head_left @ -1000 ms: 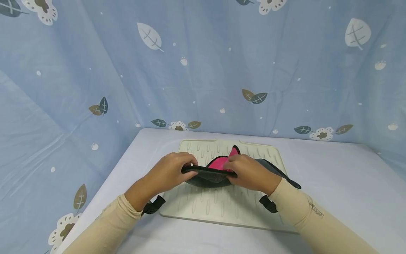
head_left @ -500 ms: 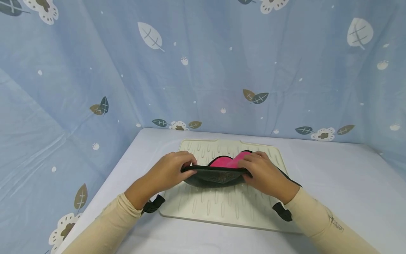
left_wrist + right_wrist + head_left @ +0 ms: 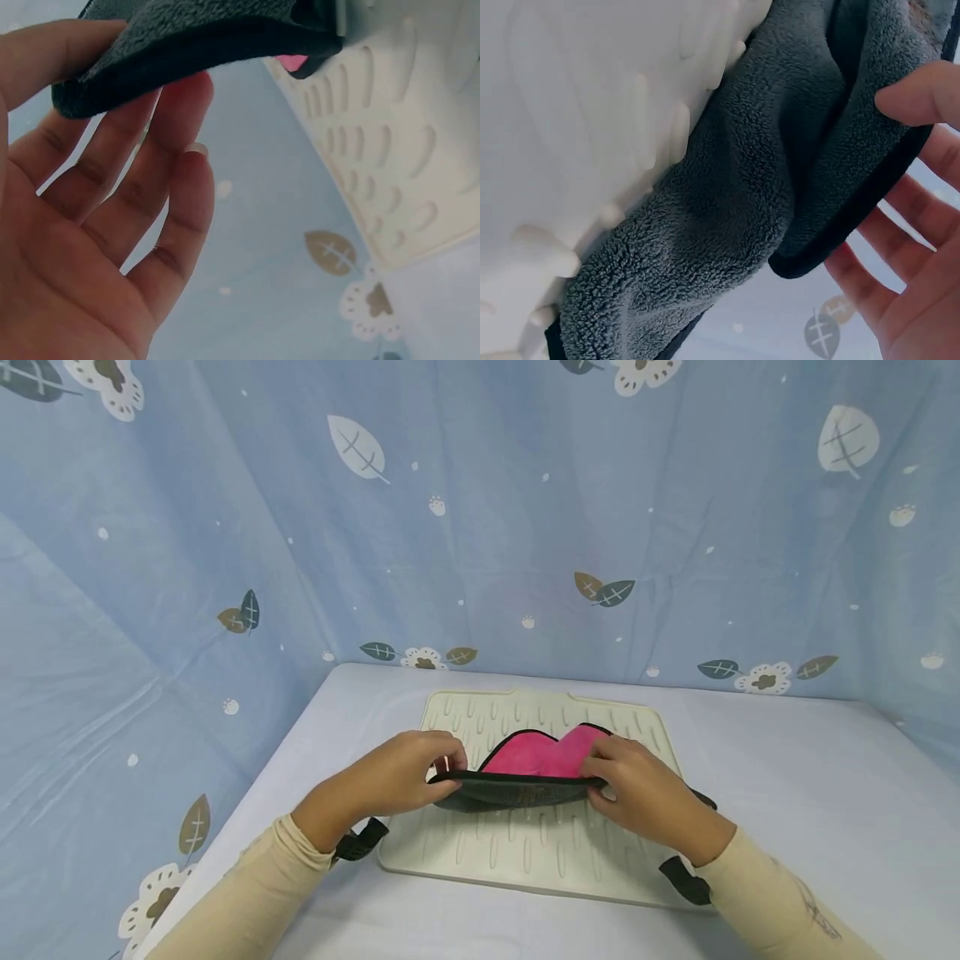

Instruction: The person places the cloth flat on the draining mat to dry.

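A plush cloth [image 3: 525, 755], pink on one face and dark grey on the other with black edging, hangs partly raised above a cream ribbed mat [image 3: 487, 852]. My left hand [image 3: 408, 768] pinches one end of its near edge between thumb and fingers. At the other end my right hand [image 3: 648, 789] pinches the same edge. In the left wrist view the dark edging of the cloth [image 3: 187, 60] passes between thumb and fingers. The right wrist view shows the fleecy grey face of the cloth [image 3: 727, 172] draping in folds toward the mat.
The mat lies on a white-covered table [image 3: 787, 777]. A blue curtain [image 3: 487, 527] printed with leaves and flowers stands behind and to the left. Black straps [image 3: 684, 881] sit at both wrists.
My right hand has slid right along the cloth, spreading its edge wider and showing more pink. Both hands and the raised edge have come slightly lower and nearer.
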`<state>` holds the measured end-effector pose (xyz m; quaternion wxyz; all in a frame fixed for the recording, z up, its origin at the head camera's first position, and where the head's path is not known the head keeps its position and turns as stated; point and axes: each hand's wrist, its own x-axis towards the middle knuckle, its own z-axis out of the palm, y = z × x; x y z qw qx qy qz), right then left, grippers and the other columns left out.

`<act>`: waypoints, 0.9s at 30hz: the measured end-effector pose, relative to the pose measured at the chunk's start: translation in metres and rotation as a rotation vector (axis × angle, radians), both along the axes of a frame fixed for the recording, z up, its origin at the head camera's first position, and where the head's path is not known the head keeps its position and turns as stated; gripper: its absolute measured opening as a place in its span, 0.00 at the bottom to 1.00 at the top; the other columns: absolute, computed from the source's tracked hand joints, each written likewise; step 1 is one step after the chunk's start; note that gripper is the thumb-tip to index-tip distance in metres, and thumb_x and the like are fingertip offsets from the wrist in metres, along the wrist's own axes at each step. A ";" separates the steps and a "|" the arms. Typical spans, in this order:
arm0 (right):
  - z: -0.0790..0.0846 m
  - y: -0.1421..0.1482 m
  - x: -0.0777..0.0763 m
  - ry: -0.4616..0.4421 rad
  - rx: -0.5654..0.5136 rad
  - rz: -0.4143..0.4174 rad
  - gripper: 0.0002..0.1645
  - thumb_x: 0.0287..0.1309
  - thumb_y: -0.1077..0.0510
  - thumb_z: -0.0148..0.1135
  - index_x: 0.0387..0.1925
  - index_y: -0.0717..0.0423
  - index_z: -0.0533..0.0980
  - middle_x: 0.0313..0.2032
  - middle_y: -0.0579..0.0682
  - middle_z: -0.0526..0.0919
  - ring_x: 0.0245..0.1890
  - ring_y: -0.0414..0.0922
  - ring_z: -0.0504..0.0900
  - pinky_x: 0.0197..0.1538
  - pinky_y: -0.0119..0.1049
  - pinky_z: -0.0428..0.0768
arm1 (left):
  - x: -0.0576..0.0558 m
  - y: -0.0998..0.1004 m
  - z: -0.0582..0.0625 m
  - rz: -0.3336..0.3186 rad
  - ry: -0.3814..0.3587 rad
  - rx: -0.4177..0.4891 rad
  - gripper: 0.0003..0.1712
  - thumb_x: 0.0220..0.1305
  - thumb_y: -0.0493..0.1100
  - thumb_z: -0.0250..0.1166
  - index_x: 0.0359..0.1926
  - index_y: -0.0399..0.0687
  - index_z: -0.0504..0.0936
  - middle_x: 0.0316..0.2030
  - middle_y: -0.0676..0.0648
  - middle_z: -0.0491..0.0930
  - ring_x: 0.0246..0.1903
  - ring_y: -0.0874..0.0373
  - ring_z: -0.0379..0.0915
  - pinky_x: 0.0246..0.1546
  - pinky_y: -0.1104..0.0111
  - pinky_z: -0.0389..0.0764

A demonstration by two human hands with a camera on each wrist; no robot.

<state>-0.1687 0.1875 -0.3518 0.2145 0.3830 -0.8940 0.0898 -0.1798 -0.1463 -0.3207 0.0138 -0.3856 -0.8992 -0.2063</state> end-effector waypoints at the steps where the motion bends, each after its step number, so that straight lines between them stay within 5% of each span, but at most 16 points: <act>1: -0.001 0.001 0.001 0.001 0.001 0.006 0.13 0.41 0.67 0.75 0.27 0.48 0.81 0.28 0.39 0.75 0.30 0.34 0.70 0.36 0.34 0.76 | 0.000 0.000 0.000 -0.003 -0.010 -0.008 0.07 0.60 0.39 0.70 0.35 0.56 0.80 0.33 0.62 0.79 0.35 0.68 0.76 0.38 0.72 0.78; 16: 0.000 0.007 0.020 -0.077 0.074 -0.007 0.15 0.40 0.62 0.81 0.31 0.45 0.83 0.30 0.36 0.84 0.33 0.36 0.80 0.50 0.50 0.77 | 0.000 0.001 -0.008 -0.058 -0.144 -0.103 0.08 0.59 0.37 0.71 0.31 0.56 0.83 0.30 0.62 0.79 0.32 0.69 0.73 0.38 0.72 0.77; 27: 0.002 0.007 0.028 -0.293 0.133 -0.005 0.16 0.44 0.60 0.79 0.25 0.37 0.80 0.22 0.27 0.73 0.26 0.25 0.69 0.40 0.41 0.71 | 0.001 0.003 -0.010 -0.054 -0.176 -0.120 0.07 0.58 0.37 0.73 0.34 0.55 0.86 0.30 0.61 0.79 0.30 0.68 0.73 0.35 0.74 0.76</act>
